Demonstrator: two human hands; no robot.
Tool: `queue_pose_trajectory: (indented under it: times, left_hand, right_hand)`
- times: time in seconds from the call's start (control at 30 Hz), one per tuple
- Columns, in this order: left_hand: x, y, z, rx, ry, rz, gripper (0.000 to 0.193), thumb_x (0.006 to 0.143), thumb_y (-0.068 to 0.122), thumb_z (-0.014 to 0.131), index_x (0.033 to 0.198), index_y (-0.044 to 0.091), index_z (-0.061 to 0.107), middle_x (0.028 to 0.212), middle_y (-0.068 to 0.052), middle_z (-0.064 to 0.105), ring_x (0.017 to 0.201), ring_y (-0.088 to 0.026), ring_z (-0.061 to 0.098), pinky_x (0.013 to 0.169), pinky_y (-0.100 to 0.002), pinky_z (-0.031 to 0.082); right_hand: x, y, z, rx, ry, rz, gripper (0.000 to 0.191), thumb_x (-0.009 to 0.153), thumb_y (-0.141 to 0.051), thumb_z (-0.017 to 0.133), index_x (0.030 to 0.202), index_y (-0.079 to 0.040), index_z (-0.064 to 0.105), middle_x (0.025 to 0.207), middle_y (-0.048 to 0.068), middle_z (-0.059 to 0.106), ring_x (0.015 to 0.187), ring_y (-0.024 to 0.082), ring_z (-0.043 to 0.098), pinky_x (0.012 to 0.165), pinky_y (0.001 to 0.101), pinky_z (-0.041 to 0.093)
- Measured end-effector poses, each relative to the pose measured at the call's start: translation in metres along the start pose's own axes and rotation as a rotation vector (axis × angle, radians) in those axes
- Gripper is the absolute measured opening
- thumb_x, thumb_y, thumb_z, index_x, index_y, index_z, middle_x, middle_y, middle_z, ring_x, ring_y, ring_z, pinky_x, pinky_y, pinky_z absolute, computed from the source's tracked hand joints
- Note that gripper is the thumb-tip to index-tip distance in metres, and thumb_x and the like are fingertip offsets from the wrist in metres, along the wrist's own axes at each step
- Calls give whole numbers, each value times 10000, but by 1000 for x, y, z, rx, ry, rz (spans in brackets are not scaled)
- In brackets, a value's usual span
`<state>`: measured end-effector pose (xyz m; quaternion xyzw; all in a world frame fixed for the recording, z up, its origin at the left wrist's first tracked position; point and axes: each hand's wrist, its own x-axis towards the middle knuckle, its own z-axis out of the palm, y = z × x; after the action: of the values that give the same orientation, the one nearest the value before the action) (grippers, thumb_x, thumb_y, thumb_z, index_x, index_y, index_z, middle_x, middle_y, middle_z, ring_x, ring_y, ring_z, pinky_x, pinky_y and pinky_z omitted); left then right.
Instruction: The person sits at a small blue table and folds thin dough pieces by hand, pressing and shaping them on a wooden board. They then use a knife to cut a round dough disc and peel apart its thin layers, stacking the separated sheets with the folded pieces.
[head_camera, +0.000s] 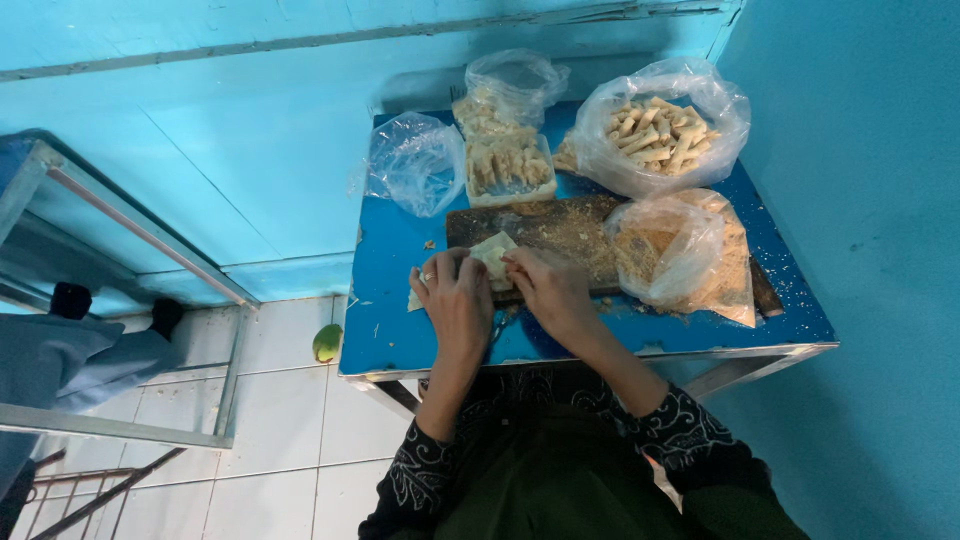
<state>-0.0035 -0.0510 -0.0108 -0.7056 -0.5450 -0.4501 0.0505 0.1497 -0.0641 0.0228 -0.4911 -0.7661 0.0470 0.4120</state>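
My left hand (455, 295) and my right hand (548, 285) rest side by side on a pale thin pastry sheet (494, 252). The sheet lies at the left end of a dark wooden board (560, 222) covered in crumbs, on a small blue table (400, 330). The fingers of both hands curl over the near edge of the sheet and press on it. A ring shows on my left hand. Part of the sheet is hidden under my fingers.
A clear bag of pale rolled pastries (658, 130) stands at the back right, a bag of crumbs (690, 255) to my right. A tray of rolls (508, 168), another bag behind it and an empty crumpled bag (415, 160) sit at the back left. A green fruit (327, 342) lies on the tiled floor.
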Motion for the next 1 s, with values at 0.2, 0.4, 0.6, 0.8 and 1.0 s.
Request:
queue_pose_trajectory:
  times: [0.2, 0.4, 0.6, 0.8, 1.0]
  left_hand:
    - [7, -14, -24, 124, -90, 295, 120, 819, 81, 684, 918, 103, 748, 1497, -170, 474, 1386, -391, 392, 1096, -780, 155]
    - [29, -32, -15, 161, -243, 418, 38, 864, 91, 672, 896, 70, 667, 1544, -107, 455, 1450, -332, 394, 1177, -742, 156]
    - [42, -43, -7, -59, -346, 404, 130, 938, 148, 675, 971, 23, 665, 1515, -188, 421, 1378, -403, 363, 1065, -796, 128]
    - [49, -37, 5, -74, -378, 77, 125, 765, 131, 798, 788, 67, 693, 1375, -153, 480, 1333, -400, 397, 1045, -771, 150]
    - [51, -46, -3, -215, -350, 214, 122, 833, 169, 820, 840, 97, 722, 1348, -87, 535, 1335, -349, 442, 1087, -706, 185]
  right_hand:
    - [10, 11, -15, -150, -97, -162, 121, 887, -189, 740, 966, -102, 769, 975, 70, 655, 975, 284, 631, 784, 430, 513]
    - [18, 18, -18, -147, -172, -243, 313, 774, -351, 819, 925, -83, 760, 1059, 88, 558, 1042, 307, 549, 877, 481, 421]
    - [18, 25, 2, -315, -116, -110, 228, 864, -361, 808, 923, -144, 765, 1148, 34, 533, 1170, 253, 517, 944, 469, 398]
    - [43, 45, 5, -143, -328, 221, 261, 739, -431, 869, 827, -201, 782, 1122, 57, 479, 1140, 305, 444, 939, 495, 402]
    - [26, 36, 4, -159, -125, -1, 218, 777, -385, 831, 881, -198, 790, 1181, 71, 476, 1154, 300, 445, 920, 502, 371]
